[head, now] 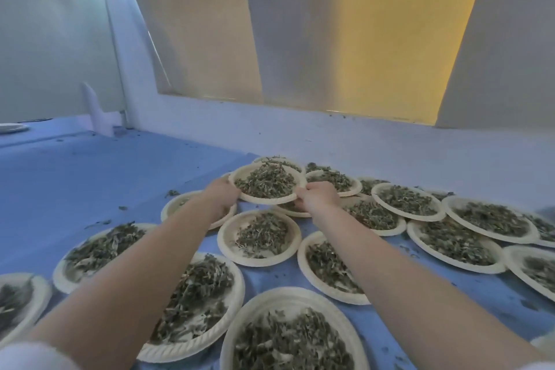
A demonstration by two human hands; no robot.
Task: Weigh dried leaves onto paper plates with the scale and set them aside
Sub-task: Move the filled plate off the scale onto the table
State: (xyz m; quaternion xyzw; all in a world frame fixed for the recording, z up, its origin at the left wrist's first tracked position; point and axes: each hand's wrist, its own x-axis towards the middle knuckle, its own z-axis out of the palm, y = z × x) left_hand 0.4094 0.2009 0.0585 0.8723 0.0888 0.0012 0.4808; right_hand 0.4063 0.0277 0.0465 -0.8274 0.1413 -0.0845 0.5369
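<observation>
Reaching far over the blue table, both arms stretch past filled paper plates; I count about eighteen, overlapping. At the far end, left hand and right hand clamp their fingers on opposite rims of one plate of dried leaves, resting atop others.

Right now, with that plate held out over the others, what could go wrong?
The held plate, gripped at its rim by the left hand and right hand, hangs above overlapping filled plates. Set on their rims, it may tilt and spill leaves. The forearms cross the nearer plate and could knock it.
</observation>
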